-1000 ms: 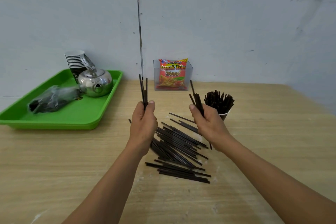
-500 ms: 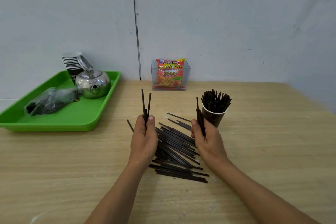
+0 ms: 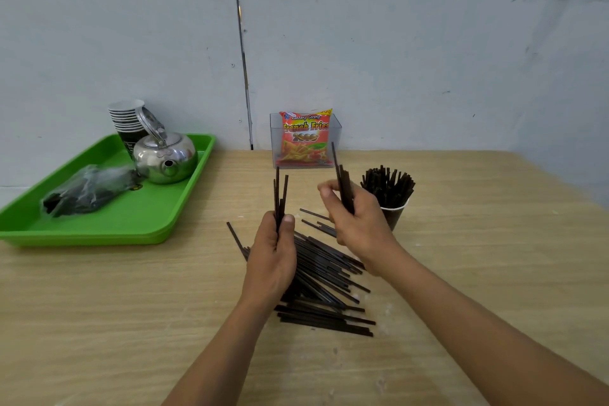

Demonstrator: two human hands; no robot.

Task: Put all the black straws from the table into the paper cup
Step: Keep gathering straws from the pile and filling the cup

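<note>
Straws (image 3: 324,277), black and loose, lie crossed in a heap at centre frame on the wooden table (image 3: 131,323). The left hand (image 3: 272,260) is curled round a few upright straws (image 3: 280,194), thumb pressed against them, over the heap's left side. The right hand (image 3: 359,224) grips a tilted bundle (image 3: 344,188) just left of the paper cup (image 3: 393,216), which stands right of centre, already packed with more. At upper left, a green tray (image 3: 138,217) holds a steel kettle (image 3: 166,156), stacked cups (image 3: 127,119) and a plastic bag (image 3: 89,188). A French Fries packet (image 3: 304,138) sits in a clear box (image 3: 273,142) by the wall.
</note>
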